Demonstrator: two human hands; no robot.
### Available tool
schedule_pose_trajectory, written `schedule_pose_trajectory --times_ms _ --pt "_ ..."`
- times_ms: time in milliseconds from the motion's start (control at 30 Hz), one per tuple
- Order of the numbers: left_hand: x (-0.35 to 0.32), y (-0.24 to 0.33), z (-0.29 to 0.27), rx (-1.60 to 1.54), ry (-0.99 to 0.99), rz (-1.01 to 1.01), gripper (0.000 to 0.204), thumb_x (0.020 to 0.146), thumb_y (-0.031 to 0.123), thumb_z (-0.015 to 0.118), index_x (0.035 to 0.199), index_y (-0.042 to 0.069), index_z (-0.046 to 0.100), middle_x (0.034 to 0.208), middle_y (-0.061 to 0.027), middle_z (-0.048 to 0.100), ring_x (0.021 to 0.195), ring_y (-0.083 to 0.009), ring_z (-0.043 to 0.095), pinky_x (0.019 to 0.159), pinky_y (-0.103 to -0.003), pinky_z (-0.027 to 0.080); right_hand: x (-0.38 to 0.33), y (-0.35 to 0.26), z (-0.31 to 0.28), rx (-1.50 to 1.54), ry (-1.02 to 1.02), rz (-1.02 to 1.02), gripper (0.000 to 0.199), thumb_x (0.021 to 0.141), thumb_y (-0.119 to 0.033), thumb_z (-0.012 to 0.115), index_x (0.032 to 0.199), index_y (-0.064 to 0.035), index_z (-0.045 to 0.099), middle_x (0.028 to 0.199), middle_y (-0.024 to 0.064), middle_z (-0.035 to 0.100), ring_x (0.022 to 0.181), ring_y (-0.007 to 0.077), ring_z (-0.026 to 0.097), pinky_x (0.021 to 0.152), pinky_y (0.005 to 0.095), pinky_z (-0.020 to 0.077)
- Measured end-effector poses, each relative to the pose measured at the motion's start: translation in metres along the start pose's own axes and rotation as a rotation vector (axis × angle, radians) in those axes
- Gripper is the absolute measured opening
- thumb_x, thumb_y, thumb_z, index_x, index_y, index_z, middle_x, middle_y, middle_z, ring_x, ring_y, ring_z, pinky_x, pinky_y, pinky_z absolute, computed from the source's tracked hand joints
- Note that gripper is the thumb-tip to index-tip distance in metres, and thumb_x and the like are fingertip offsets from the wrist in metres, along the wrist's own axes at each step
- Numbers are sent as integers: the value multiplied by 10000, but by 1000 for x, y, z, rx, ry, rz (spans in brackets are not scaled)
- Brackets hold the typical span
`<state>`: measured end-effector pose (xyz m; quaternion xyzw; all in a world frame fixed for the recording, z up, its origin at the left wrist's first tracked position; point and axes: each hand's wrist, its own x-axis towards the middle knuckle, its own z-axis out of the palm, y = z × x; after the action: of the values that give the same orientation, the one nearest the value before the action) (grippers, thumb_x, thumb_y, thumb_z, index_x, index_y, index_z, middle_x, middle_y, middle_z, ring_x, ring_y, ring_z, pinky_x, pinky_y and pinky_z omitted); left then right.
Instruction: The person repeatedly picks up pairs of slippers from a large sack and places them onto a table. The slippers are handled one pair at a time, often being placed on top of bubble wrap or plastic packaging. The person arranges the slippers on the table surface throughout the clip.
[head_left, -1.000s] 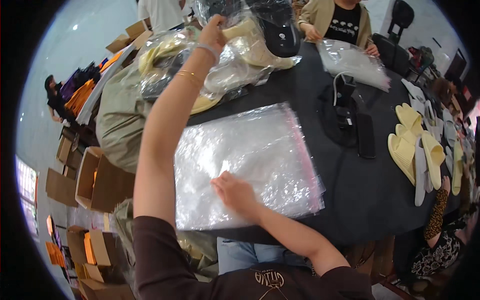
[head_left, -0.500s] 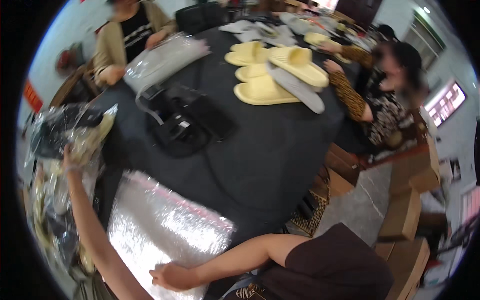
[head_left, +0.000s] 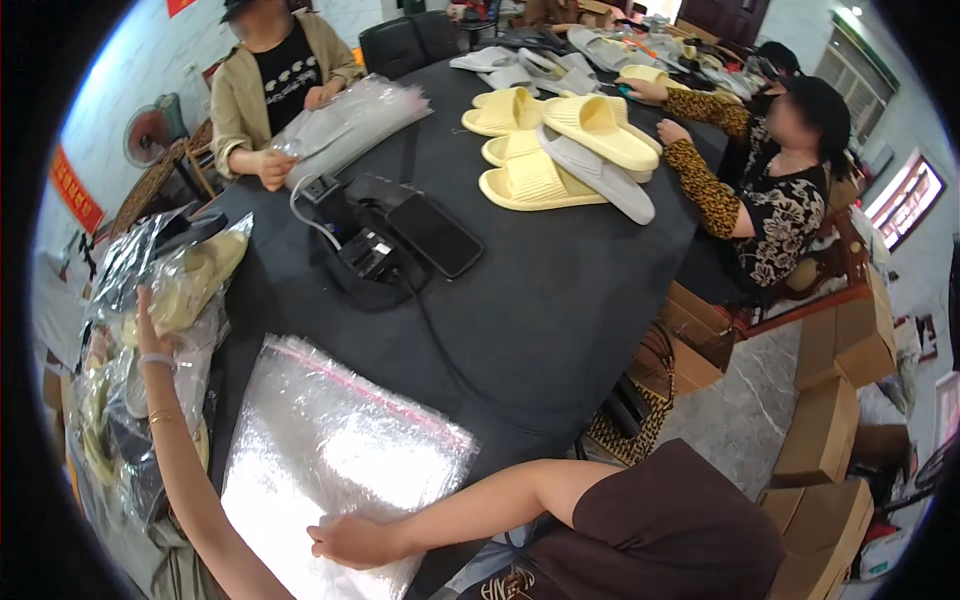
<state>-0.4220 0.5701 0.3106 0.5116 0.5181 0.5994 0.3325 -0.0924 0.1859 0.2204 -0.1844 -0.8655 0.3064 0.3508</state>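
Right hand (head_left: 352, 541), fingers flat, presses the clear plastic bag (head_left: 340, 460) at lower left; left hand (head_left: 143, 322) reaches up-left, open against bagged slippers (head_left: 185, 285).

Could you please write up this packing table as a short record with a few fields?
Left hand: raised, touching the pile of bagged slippers at the table's left edge
Right hand: flat on the clear plastic bag, grip open
Table: dark, round
Centre: black phone beside a cabled device
Far side: loose yellow slippers
Others: two people seated, handling bags and slippers
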Motion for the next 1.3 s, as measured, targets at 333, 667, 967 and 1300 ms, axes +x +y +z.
schedule_pose_trajectory --times_ms 333,667,967,1300 --pt "-269 147 74 -185 -59 -339 383 846 245 621 1185 88 534 1136 -68 572 1065 -179 534 870 -351 398 6 6 20 21 -199 159 200 891 -154 443 975 -52 594 948 132 575 874 306 602 718 414 522" --pt "-640 219 -48 -344 516 -161 149 927 137 523 1024 31 560 997 -72 618 920 -169 619 751 -256 447 14 -36 -7 -49 -252 144 164 901 -163 528 1011 -109 636 974 103 604 877 288 599 728 388 482" --pt "-990 22 -26 79 1531 -567 233 911 179 563 1090 29 557 1052 -54 630 955 -159 607 777 -290 467 11 -27 5 -91 -282 34 195 918 -105 527 1061 -69 655 914 41 574 771 145 533 693 257 424" --pt "-990 -148 -3 818 1700 -1692 770 696 249 749 1324 2 377 1309 -231 458 1173 -395 479 983 -424 404 8 -34 11 -144 -276 8 210 932 -121 517 1087 -73 651 891 17 544 700 115 455 644 234 382"
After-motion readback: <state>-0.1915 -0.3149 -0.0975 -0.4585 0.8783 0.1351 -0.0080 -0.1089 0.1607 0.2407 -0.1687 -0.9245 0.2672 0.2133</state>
